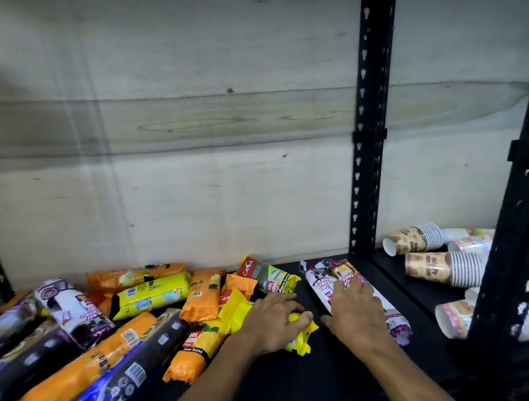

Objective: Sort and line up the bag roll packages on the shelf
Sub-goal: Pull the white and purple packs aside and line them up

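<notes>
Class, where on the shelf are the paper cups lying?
Head view: paper cups lie tipped over at far right, beyond the black upright, right of the right hand.

Paper cup stacks (436, 258) lying toppled in bay right of black upright (369, 125)

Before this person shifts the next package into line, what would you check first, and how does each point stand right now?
1. Left hand has hold of a package: ok, its fingers curl on the small yellow package.
2. Right hand steadies the lined-up rolls: ok, it lies flat on the white drawstring-bag packages.
3. Free shelf space beside those rolls: ok, dark bare surface shows between the hands.
4. Remaining packages sorted: not ok, the orange, yellow and blue rolls lie jumbled at left.
5. Paper cups out of the way: ok, they lie beyond the black upright.
</notes>
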`<state>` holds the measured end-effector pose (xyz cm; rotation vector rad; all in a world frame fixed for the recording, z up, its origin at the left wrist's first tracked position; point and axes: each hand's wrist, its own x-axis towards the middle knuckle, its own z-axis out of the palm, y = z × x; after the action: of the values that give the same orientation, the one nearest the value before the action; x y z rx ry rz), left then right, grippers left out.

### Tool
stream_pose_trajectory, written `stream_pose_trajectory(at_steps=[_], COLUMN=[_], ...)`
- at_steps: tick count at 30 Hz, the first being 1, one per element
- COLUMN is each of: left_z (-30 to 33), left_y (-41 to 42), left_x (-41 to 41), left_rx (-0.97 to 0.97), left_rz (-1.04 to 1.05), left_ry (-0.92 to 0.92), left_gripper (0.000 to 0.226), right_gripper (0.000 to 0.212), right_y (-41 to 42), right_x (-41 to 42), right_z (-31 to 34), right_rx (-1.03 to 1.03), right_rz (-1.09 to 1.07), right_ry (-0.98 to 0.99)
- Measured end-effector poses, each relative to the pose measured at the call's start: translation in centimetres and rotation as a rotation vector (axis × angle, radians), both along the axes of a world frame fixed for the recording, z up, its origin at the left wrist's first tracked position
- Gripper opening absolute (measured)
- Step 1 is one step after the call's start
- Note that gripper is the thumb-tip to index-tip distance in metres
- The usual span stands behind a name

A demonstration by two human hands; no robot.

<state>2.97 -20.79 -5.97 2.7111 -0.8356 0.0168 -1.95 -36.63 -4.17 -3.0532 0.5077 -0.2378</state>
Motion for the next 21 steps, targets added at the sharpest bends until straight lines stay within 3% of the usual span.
stream_pose_trajectory(at_steps=[3,10,14,17,21], left_z=[0.2,0.4,0.5,0.4,0.5], left_y=[0.4,0.7,0.7,0.7,0.7], left_x=[0.3,0.3,0.1,0.1,0.2], left_rx=[-0.01,-0.015,-0.013,-0.024,-0.022], left_rz=[-0.012,-0.008,-0.01,-0.011,-0.008], left_ry=[0.035,0.05,0.053,0.059,0.056], left_gripper=[0.052,0.049,0.051,0.05,0.05], right_gripper=[0.052,0.028,0.034,0.021,0.024], right_y=[-0.1,-1.9,-2.6,-2.8,-2.8], right_x=[0.3,1.3,1.5,1.3,0.8], right_z=[0.7,2.4,2.4,2.1,1.5], right_rx=[-0.011,0.248,0.438,0.379,0.319], right_rz=[0.013,0.043,0.067,0.029,0.021], right_ry=[-0.003,0.096,0.119,0.119,0.068])
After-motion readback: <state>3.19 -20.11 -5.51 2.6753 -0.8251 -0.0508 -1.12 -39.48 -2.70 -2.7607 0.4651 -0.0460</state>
